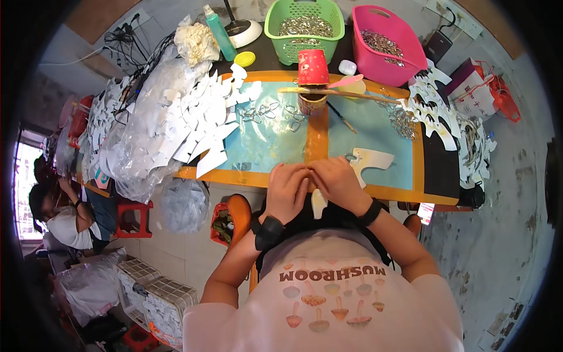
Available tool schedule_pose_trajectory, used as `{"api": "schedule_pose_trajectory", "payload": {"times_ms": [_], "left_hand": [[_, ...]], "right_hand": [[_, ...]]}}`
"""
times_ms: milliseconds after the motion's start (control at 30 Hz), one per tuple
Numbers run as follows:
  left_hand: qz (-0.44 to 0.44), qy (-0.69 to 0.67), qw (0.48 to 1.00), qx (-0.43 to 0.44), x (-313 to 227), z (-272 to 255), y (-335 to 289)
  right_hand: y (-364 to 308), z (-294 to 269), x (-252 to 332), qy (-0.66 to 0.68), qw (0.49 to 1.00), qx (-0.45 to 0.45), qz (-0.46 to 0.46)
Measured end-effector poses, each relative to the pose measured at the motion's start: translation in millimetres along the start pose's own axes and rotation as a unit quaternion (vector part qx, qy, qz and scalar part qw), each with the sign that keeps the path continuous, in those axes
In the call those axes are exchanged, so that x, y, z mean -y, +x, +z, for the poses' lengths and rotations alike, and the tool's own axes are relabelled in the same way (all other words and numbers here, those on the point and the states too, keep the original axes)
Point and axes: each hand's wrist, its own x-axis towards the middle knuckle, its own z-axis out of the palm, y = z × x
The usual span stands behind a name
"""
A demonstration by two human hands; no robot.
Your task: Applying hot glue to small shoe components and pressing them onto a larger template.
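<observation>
At the table's near edge my left hand (287, 189) and my right hand (336, 184) meet fingertip to fingertip, both closed in a pinch. Below the joined fingers a white cut-out piece (318, 205) with yellowish edges sticks out over my lap; the fingers hide the part they grip. Beside my right hand, a curved white flat piece (373, 159) lies on the blue work surface (270, 141). Whether it joins the held piece behind the hand, I cannot tell. A metal ring (350, 157) shows at its left end.
White cut-outs (187, 120) heap up at left, partly on clear plastic. A red cup (312, 67) sits over a brown-stained pot (312, 104), with a stick (346, 94) across. Green (305, 50) and pink (410, 50) baskets hold metal rings. Another person (76, 217) sits far left.
</observation>
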Motion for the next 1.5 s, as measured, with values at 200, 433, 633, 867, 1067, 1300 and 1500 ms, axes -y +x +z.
{"api": "schedule_pose_trajectory", "payload": {"times_ms": [200,433,633,867,1067,1300,1500], "left_hand": [[-0.139,-0.108,0.983,0.051,-44.5,-6.1,-11.3],[-0.226,-0.512,0.828,-0.032,-50.5,3.0,-17.1],[-0.236,-0.577,0.780,-0.059,-97.6,3.7,-22.7],[-0.163,-0.464,0.871,0.027,-149.8,-18.0,-23.2],[-0.277,-0.630,0.719,0.100,-147.2,2.9,-43.8],[-0.228,-0.603,0.751,0.140,-152.1,3.7,-49.2],[-0.129,-0.533,0.834,0.066,-160.5,2.0,-53.6]], "right_hand": [[-1.7,-2.4,-9.4,0.172,0.977,-0.084,0.090],[-11.6,-61.0,22.8,0.204,0.977,0.042,0.050],[-40.2,-85.1,73.4,0.152,0.982,-0.075,0.081],[-87.2,-93.5,94.5,0.253,0.956,-0.102,0.108],[-122.2,-70.5,83.4,0.421,0.873,-0.117,0.215],[-130.4,-75.1,98.6,0.182,0.936,-0.241,0.180],[-130.7,-92.4,114.0,0.426,0.856,-0.095,0.277]]}}
